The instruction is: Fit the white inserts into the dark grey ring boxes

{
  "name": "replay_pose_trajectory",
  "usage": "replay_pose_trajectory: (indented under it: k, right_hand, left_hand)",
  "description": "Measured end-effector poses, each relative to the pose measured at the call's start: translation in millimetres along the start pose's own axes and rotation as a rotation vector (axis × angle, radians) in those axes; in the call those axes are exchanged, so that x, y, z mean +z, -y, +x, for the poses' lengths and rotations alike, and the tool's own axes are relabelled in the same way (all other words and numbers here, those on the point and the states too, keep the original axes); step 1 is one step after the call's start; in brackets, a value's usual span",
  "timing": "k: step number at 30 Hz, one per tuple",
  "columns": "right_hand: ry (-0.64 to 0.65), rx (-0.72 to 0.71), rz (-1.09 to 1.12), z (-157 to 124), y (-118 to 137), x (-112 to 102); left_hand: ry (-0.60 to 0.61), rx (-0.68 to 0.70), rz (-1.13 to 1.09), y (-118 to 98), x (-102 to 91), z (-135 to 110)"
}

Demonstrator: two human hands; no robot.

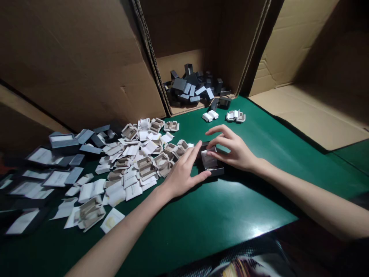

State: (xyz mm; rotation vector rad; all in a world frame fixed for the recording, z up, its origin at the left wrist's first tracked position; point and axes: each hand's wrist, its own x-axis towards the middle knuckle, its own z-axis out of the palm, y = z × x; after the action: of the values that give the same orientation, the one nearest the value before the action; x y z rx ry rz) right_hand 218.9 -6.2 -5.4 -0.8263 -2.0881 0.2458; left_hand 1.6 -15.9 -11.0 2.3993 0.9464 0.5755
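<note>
A small black box (216,171) sits on the green tabletop between my hands, its inside facing up. My left hand (184,169) grips it from the left, thumb along the near edge and straight fingers at the far left corner. Inside the box stands a white folded card insert (208,158) with small print. My right hand (232,148) pinches this insert between thumb and middle finger, the index finger raised. What lies beneath the insert is mostly hidden.
Many folded white card inserts (145,165) are heaped on the left, with dark boxes (62,140) beyond them. A cardboard carton (184,57) lying open at the back holds several black boxes (191,86). Two white inserts (235,115) lie near its mouth. Another carton (300,111) is at right.
</note>
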Motion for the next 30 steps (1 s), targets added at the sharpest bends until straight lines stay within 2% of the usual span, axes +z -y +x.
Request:
replay_pose_trajectory:
  k: [5, 10, 14, 17, 19, 25, 30]
  right_hand:
    - [-0.049, 0.010, 0.041, 0, 3, 1]
    - [-0.022, 0.058, 0.055, -1, 0, 8]
    - [-0.010, 0.205, 0.105, -4, -3, 12]
    - [0.056, 0.340, 0.133, -4, -4, 12]
    - [0.093, 0.382, 0.137, -4, -3, 12]
    - [0.094, 0.437, 0.174, -2, 1, 11]
    - [0.093, 0.410, 0.176, -2, 3, 11]
  left_hand:
    - [0.004, 0.009, 0.003, -1, -0.3, 0]
    - [-0.019, 0.045, -0.004, 1, 0.4, 1]
    - [-0.023, 0.056, 0.001, 1, 0.1, 1]
    - [-0.027, 0.081, 0.019, 1, -0.2, 1]
    - [-0.036, 0.104, 0.037, 1, -0.1, 1]
    - [-0.062, 0.174, 0.102, 3, 1.5, -1]
    - [-0.071, 0.228, 0.150, 2, 1.6, -1]
